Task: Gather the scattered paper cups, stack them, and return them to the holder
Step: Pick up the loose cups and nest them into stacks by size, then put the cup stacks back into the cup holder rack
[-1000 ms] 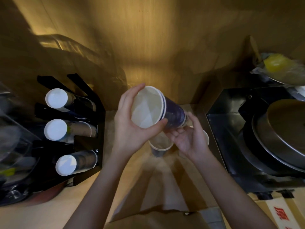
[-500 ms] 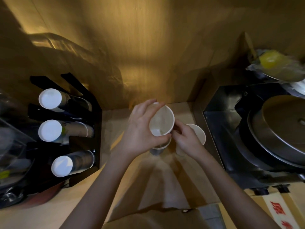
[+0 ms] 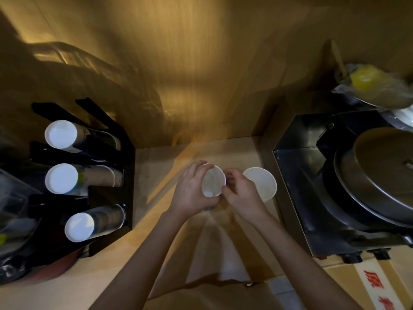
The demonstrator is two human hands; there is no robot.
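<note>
Hands around cup, beside another cup.

Your left hand and right hand are bare; no rings, no gloves, no watch; both forearms run uncovered, sleeveless, to the frame's bottom edge.

Held cup: white paper cup, mouth up and open, upright on the counter; it seems to sit nested in another cup, though the lower one is mostly hidden.
Second cup: white, upright, mouth open, just to the right of the held cup.
Holder: black rack at the left, with three tiers.
Stacks in holder: three stacks lying sideways, white bases facing out.
</note>
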